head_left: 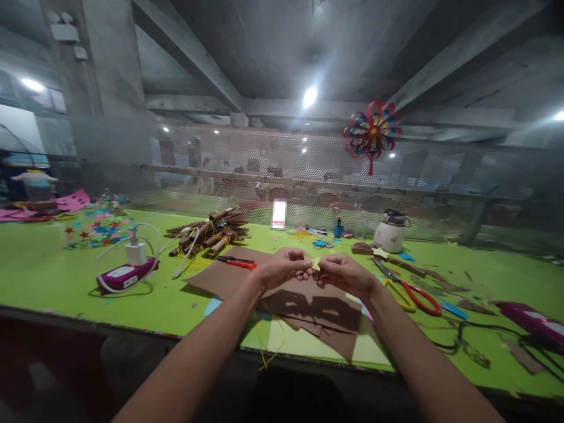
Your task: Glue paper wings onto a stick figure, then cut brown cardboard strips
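A small pale-yellow paper star [316, 264] is pinched between my two hands, above the brown paper sheets [326, 305]. My left hand [286, 267] grips its left side with thumb and fingers pressed together. From the right, my right hand [346, 273] pinches the other edge. Both hands cast shadows on the brown paper. Left of my hands, an orange-handled cutting tool [240, 262] lies on the sheets. Scissors with red and yellow handles [408, 292] rest on the table beside my right wrist.
On the green table [176, 311], a purple power strip [127, 274] with a white charger stands left. Rolled brown paper pieces [211, 232] are heaped behind it. A white kettle [390, 231] stands back right; another purple strip [533, 322] with black cable lies far right. Colourful stars [103, 226] lie left.
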Available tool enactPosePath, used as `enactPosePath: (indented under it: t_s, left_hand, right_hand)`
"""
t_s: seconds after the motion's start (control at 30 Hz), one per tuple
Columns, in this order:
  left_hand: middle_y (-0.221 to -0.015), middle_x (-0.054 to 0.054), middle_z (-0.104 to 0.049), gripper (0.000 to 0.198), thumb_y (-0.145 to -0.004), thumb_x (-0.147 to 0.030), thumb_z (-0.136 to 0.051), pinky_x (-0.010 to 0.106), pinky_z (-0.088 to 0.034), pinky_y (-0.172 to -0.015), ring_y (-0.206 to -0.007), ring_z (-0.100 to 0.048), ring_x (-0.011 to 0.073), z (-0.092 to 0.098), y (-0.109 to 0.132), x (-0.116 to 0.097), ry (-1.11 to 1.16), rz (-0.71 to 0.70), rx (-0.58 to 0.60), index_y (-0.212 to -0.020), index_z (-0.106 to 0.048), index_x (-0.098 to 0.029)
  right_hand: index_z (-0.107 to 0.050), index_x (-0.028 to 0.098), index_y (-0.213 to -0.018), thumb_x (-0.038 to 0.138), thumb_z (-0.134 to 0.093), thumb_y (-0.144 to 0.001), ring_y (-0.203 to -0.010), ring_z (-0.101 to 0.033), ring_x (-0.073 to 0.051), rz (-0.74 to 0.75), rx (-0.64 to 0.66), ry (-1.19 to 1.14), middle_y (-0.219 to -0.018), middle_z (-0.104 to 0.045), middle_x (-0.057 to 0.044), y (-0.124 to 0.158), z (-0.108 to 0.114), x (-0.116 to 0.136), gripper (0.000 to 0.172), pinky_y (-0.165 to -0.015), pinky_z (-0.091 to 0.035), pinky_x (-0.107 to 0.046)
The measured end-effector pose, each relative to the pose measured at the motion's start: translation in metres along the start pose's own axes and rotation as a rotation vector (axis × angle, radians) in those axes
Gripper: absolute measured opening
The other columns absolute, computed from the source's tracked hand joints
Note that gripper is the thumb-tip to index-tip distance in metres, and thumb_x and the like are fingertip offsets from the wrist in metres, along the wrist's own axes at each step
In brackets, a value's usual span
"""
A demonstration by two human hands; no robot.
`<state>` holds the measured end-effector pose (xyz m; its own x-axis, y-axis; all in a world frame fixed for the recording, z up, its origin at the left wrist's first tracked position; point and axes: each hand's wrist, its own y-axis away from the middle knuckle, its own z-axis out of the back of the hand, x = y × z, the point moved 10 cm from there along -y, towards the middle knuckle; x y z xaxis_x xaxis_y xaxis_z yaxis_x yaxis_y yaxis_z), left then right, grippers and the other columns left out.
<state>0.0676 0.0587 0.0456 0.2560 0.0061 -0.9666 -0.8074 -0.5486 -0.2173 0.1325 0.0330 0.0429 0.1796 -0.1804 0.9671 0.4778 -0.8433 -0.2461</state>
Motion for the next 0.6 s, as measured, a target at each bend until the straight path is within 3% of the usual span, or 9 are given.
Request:
enactPosePath:
  t_s: [0.6]
  left_hand:
    - [-0.068, 0.004, -0.063, 0.027, -0.069, -0.029, -0.074, 0.020, -0.040, -0.058, -0.057, -0.054, 0.0063, -0.0003, -0.0001, -0.0019, -0.025, -0.005, -0.004, -0.079, -0.062, -0.008]
  right_hand:
    - [-0.066, 0.011, -0.082, 0.034, -0.056, -0.086, -0.069, -0.060, -0.014, 0.029, 0.077, -0.085, -0.085, -0.067, -0.011, -0.0006, -0.0024, 0.0000, 0.025, -0.065, -0.045, -0.029]
